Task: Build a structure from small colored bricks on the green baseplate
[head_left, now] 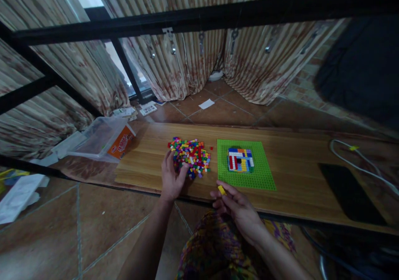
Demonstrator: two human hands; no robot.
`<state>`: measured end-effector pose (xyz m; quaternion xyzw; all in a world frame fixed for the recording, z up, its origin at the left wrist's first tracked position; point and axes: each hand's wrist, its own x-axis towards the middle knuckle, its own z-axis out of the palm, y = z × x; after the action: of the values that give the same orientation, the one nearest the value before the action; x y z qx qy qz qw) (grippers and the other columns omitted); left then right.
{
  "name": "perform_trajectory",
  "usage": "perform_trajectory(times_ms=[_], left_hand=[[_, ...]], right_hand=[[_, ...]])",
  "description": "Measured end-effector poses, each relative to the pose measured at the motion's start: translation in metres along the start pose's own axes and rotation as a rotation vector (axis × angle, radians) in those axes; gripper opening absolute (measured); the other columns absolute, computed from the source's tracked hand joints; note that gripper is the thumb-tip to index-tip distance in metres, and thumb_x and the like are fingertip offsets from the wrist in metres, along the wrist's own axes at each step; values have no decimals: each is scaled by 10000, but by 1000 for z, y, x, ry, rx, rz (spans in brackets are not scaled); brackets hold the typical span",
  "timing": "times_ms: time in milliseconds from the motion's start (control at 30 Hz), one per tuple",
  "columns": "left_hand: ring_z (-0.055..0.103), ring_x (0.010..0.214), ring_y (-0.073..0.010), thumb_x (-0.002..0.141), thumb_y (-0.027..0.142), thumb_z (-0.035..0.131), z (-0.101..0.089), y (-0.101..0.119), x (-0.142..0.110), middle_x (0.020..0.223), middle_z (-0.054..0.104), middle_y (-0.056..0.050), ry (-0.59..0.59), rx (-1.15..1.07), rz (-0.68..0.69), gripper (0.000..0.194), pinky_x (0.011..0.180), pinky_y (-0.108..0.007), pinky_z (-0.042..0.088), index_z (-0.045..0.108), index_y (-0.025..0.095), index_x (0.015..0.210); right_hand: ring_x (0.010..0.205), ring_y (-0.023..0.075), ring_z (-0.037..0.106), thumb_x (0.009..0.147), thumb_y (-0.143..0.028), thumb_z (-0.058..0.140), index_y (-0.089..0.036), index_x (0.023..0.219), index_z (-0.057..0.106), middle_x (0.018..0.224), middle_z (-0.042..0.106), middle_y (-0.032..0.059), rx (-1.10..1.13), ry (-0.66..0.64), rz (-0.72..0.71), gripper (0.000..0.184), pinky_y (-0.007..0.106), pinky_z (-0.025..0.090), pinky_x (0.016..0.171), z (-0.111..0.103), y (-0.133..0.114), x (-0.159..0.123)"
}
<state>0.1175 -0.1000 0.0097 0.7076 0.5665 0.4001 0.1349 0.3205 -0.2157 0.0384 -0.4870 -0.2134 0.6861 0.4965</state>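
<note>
My right hand pinches a yellow building brick between thumb and fingers, just in front of the board's near edge. Over the left side of a heap of small coloured bricks is my left hand, its thumb and fingers spread apart; nothing shows between them. To the right of the heap lies a green studded baseplate. On it stands a squarish build of several bricks in red, white, blue, yellow and orange, with a dark gap near its middle.
A single red brick lies between heap and baseplate. A clear plastic box with an orange label stands at the left end of the wooden board. On the right are a black flat object and a white cable. Black metal bars cross beyond.
</note>
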Motion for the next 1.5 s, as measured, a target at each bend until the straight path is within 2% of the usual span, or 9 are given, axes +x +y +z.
perform_trajectory(times_ms=[100, 200, 300, 533, 733, 867, 1067, 1233, 1500], left_hand=[[289, 1401, -353, 732, 600, 652, -4, 9, -24, 1513, 289, -194, -143, 201, 97, 898, 1103, -520, 297, 291, 201, 1451], [274, 1396, -399, 671, 633, 687, -2, 11, -28, 1517, 276, -224, -150, 349, 79, 1003, 1086, -566, 274, 271, 188, 1467], [297, 1375, -413, 668, 653, 673, 2, 6, -16, 1502, 292, -247, -126, 415, 53, 1020, 1064, -585, 282, 274, 161, 1467], [352, 1344, -401, 668, 700, 635, 9, -8, 8, 1487, 334, -230, -126, 414, 129, 970, 1055, -555, 310, 343, 180, 1434], [398, 1310, -382, 734, 643, 610, 8, -10, 8, 1453, 384, -211, -88, 359, 179, 838, 1040, -531, 344, 388, 180, 1396], [451, 1262, -339, 824, 566, 542, 6, -15, 8, 1394, 451, -188, -21, 277, 197, 650, 1012, -499, 390, 450, 174, 1335], [480, 1219, -318, 834, 522, 546, 6, -19, 9, 1345, 497, -166, 15, 218, 195, 571, 1001, -487, 410, 493, 188, 1294], [505, 1189, -273, 913, 421, 437, 3, -20, 9, 1268, 552, -157, 77, 119, 115, 428, 1012, -448, 414, 526, 159, 1239], [539, 1128, -249, 943, 330, 356, 4, -26, 5, 1178, 602, -152, 156, 131, 16, 354, 991, -443, 429, 550, 152, 1180]], right_hand=[[732, 165, 665, 747, -468, 727, -266, 1248, 550, 1043, 702, 65, -19, -5, -39, 569, 290, 472, 636, 1, -2, 0], [716, 158, 664, 780, -482, 692, -250, 1157, 547, 1043, 699, 56, -91, 8, -134, 466, 299, 486, 654, 1, -3, 0], [714, 156, 662, 810, -502, 652, -229, 1047, 549, 1020, 701, 56, -175, 43, -214, 376, 302, 491, 654, -3, -5, -1], [674, 159, 627, 780, -523, 671, -213, 929, 600, 900, 702, 39, -229, 212, -294, 350, 298, 486, 638, -37, -12, 0], [958, 230, 622, 817, -462, 636, -221, 959, 707, 980, 689, 57, -574, 444, -525, 289, 373, 449, 879, -75, -25, 4], [934, 227, 624, 842, -436, 596, -213, 946, 726, 964, 682, 72, -673, 527, -620, 278, 368, 455, 856, -87, -34, 8], [915, 224, 629, 859, -420, 568, -200, 960, 721, 949, 674, 77, -722, 560, -638, 287, 360, 467, 831, -96, -37, 15], [925, 211, 631, 880, -379, 548, -211, 984, 706, 969, 671, 66, -791, 500, -644, 253, 346, 471, 845, -80, -28, 16], [824, 175, 645, 902, -211, 505, -224, 938, 685, 894, 674, 38, -1136, 190, -670, 184, 280, 474, 751, -6, 2, 36]])
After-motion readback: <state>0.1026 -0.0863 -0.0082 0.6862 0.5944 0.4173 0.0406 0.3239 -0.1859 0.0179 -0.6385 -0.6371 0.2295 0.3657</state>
